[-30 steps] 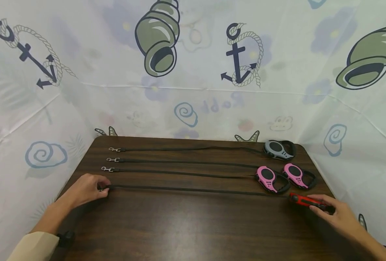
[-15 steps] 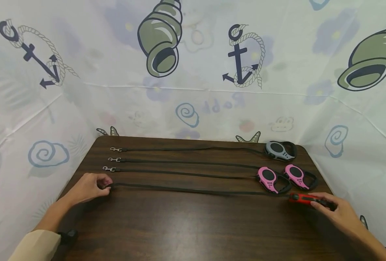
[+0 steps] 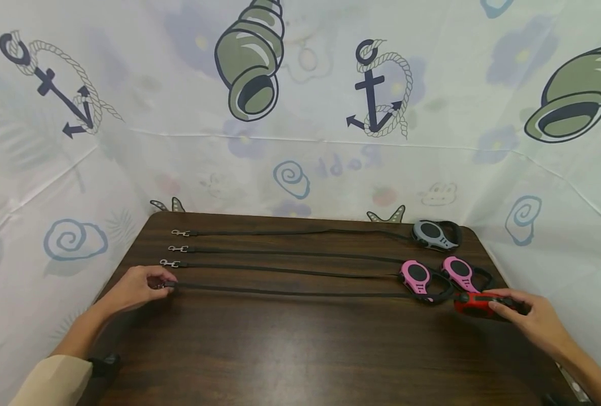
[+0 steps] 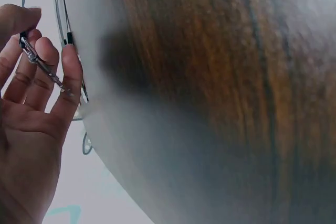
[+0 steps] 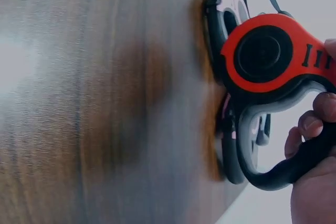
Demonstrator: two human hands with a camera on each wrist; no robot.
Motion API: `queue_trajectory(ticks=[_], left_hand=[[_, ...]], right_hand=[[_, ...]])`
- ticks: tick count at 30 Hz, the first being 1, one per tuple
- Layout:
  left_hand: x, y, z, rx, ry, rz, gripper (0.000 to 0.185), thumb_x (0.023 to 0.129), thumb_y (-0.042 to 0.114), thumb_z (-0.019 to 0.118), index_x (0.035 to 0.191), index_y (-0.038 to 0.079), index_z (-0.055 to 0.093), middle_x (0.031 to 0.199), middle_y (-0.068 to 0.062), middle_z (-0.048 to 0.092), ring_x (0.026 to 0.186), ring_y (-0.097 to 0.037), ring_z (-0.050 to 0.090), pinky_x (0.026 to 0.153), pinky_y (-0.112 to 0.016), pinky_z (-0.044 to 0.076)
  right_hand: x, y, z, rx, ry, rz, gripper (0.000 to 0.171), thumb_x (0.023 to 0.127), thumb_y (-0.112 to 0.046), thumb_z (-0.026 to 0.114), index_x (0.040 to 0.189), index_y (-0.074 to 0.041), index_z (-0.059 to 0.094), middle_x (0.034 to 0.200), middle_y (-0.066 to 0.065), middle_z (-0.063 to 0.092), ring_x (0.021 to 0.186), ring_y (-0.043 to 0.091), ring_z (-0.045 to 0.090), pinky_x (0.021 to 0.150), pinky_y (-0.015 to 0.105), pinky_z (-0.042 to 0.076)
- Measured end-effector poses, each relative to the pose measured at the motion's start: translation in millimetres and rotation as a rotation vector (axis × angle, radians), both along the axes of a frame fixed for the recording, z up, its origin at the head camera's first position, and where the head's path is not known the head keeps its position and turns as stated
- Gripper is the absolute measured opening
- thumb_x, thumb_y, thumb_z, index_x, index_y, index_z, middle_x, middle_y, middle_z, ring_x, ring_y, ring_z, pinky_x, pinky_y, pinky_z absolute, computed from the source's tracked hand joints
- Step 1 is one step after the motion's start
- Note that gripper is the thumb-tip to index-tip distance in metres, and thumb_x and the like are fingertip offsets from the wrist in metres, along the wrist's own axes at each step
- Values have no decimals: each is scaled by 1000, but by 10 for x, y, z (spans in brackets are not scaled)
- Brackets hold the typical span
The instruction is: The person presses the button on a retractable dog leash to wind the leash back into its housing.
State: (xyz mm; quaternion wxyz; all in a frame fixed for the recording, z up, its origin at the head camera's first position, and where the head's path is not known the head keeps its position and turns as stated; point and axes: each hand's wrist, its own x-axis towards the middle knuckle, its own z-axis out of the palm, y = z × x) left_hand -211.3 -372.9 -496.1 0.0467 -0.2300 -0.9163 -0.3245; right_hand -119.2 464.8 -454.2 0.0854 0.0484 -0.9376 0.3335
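Observation:
At the table's left, my left hand (image 3: 137,288) pinches the clip end of a black leash strap (image 3: 290,292). In the left wrist view the metal snap hook (image 4: 44,67) hangs across the fingers, below the thumb. My right hand (image 3: 536,321) grips the black handle of a red retractable leash (image 3: 475,303), its fingers wrapped through the loop in the right wrist view. The strap runs nearly straight between both hands. Just behind the red leash casing lie two pink retractable leashes, a nearer one (image 3: 415,273) and one farther right (image 3: 457,270).
A grey retractable leash (image 3: 432,233) lies at the back right of the brown table (image 3: 290,349). Three straps stretch leftward in parallel rows, ending in metal snap hooks (image 3: 170,263) near the left edge. Patterned white cloth (image 3: 320,101) encloses the back and sides.
My right hand has raised and turned the red leash so more of its casing side shows. The strap has shifted slightly away from me and straightened. My left hand keeps its pinch.

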Motion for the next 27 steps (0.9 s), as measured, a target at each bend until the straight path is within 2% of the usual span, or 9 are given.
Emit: queue_trajectory(ticks=[6,12,15,20,21,23,27], left_hand=[[3,-57,76,23,-7,33,16,85,9,89,100,8,84,93,1,81,80,4,68,65,-13,52],[-21,-97,149,62,-79,55,22,88,11,87,108,3,83,99,-8,82,83,1,71,66,-16,55],[-18,-112,181,96,-113,79,24,88,9,87,109,0,82,98,-12,81,80,-2,73,66,-18,56],[-6,-128,239,109,-133,121,23,87,7,87,109,1,82,99,-13,81,79,-4,74,67,-19,57],[-7,-135,252,105,-133,124,23,87,7,87,109,1,82,99,-12,81,80,-5,75,67,-18,57],[-17,-147,273,105,-132,123,24,87,7,87,110,2,82,98,-11,81,80,-7,75,67,-18,57],[-45,-164,318,99,-132,120,25,88,10,87,111,2,82,95,-8,82,80,-11,76,67,-20,57]], right_hand=[[-72,48,40,-38,-19,30,26,101,-14,73,123,0,76,101,-26,72,76,4,50,61,27,34],[-136,86,92,-56,-85,61,29,106,-15,66,129,2,72,110,-29,70,97,-9,60,73,24,52],[-176,84,129,-75,-115,64,32,108,-17,62,130,3,70,107,-27,71,95,-5,62,74,25,53],[-240,103,175,-114,-145,74,34,111,-20,55,132,1,70,102,-20,75,87,10,65,69,28,49],[-255,111,174,-141,-145,86,34,111,-19,53,132,0,71,97,-18,73,83,12,63,63,29,48],[-285,129,167,-220,-146,130,35,113,-17,47,132,0,71,88,-11,70,78,16,58,62,29,45],[-343,151,137,-490,-179,247,39,115,-10,38,131,-1,73,76,8,51,72,26,43,60,36,36]])
